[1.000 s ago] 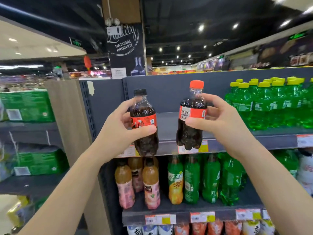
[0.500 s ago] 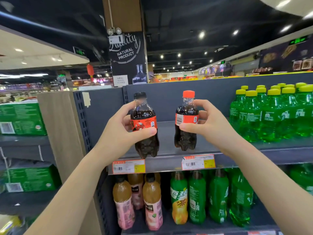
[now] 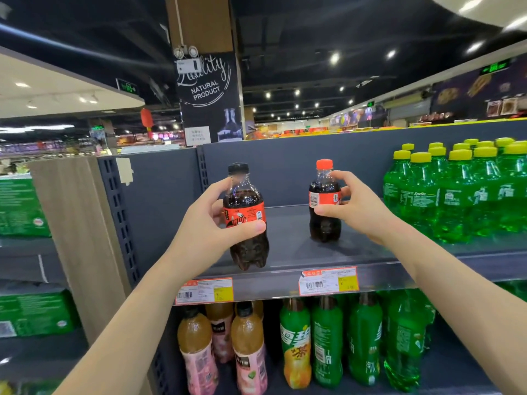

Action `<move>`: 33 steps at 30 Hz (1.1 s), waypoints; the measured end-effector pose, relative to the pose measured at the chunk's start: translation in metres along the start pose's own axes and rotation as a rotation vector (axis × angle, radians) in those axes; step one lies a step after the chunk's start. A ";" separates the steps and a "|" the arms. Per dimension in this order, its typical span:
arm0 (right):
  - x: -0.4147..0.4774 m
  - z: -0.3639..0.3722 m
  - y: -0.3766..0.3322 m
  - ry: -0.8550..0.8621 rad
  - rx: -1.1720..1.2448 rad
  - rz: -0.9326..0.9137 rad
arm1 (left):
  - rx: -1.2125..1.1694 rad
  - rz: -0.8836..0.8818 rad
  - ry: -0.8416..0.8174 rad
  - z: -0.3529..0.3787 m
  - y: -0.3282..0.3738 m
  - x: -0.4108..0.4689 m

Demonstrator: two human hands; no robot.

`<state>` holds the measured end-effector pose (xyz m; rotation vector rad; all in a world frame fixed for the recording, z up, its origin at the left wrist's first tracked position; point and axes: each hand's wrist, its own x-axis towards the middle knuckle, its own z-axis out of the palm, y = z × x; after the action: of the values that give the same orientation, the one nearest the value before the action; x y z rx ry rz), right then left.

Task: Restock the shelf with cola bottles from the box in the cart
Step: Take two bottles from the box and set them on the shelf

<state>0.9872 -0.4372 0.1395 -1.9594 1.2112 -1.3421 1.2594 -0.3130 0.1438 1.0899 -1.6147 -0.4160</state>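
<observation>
I hold two small cola bottles over the grey top shelf (image 3: 288, 252). My left hand (image 3: 205, 223) grips a black-capped cola bottle (image 3: 248, 246) around its red label, its base at the shelf's front edge. My right hand (image 3: 356, 206) wraps the red label of a red-capped cola bottle (image 3: 323, 195), which stands upright deeper on the shelf board. The cart and box are out of view.
Green yellow-capped soda bottles (image 3: 456, 195) fill the right end of the top shelf. Below stand orange tea bottles (image 3: 248, 346) and green bottles (image 3: 328, 343). Price tags (image 3: 328, 280) line the shelf lip. A wooden side panel (image 3: 74, 223) and green cartons (image 3: 20, 206) lie left.
Both hands have pushed forward toward the shelf. The red-capped bottle went from in front of the shelf edge to standing on the board; the black-capped bottle moved closer to the edge.
</observation>
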 end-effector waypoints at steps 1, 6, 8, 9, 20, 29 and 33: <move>0.004 -0.001 0.004 -0.002 -0.014 0.009 | -0.007 0.003 -0.005 0.002 0.000 0.001; 0.020 -0.008 0.019 0.079 -0.081 0.043 | -0.032 0.014 -0.021 0.010 0.000 0.010; 0.025 -0.010 0.021 0.117 -0.112 0.056 | -0.041 0.010 -0.026 0.014 -0.001 0.013; 0.027 -0.011 0.022 0.133 -0.125 0.069 | -0.039 0.009 -0.030 0.016 -0.001 0.015; 0.036 -0.015 0.031 0.255 -0.246 0.129 | -0.016 0.018 -0.070 0.033 -0.003 0.029; 0.032 -0.017 0.028 0.304 -0.245 0.152 | -0.029 0.006 -0.070 0.047 -0.004 0.038; 0.029 -0.014 0.026 0.289 -0.259 0.208 | -0.008 0.001 -0.076 0.054 -0.003 0.041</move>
<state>0.9684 -0.4740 0.1397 -1.7822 1.7511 -1.4535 1.2131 -0.3617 0.1462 1.0788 -1.6786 -0.4673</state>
